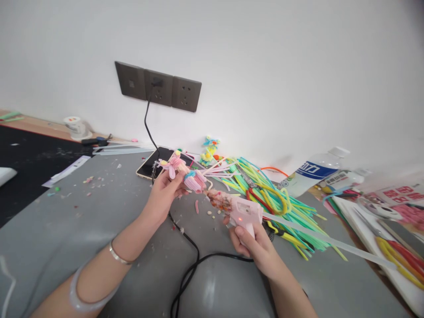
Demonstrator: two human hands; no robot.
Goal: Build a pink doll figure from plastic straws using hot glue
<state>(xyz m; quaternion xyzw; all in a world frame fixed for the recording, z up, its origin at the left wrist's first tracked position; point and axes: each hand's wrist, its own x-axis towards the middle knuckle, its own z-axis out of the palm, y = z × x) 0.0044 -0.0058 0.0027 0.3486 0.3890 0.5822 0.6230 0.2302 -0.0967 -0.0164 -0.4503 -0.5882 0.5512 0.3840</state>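
Observation:
My left hand [168, 190] is closed around a small pink pipe-cleaner figure [190, 177] with a blue band and yellow tips. In my right hand [250, 243] is a pink hot glue gun [245, 212], gripped by its handle, with a small orange light on its side. Its crusted, stained nozzle [218, 199] points left and reaches the figure's lower end; whether they touch I cannot tell. A long translucent glue stick [331, 240] sticks out of the back of the gun.
Green and yellow pipe cleaners [298, 221] lie heaped on the grey table [139, 265], with pliers among them. Behind are a phone [154, 164], a yellow-and-blue figure [209, 151] and a plastic bottle [314, 170]. Scissors [394, 251] lie right. A black cord [195, 260] crosses in front.

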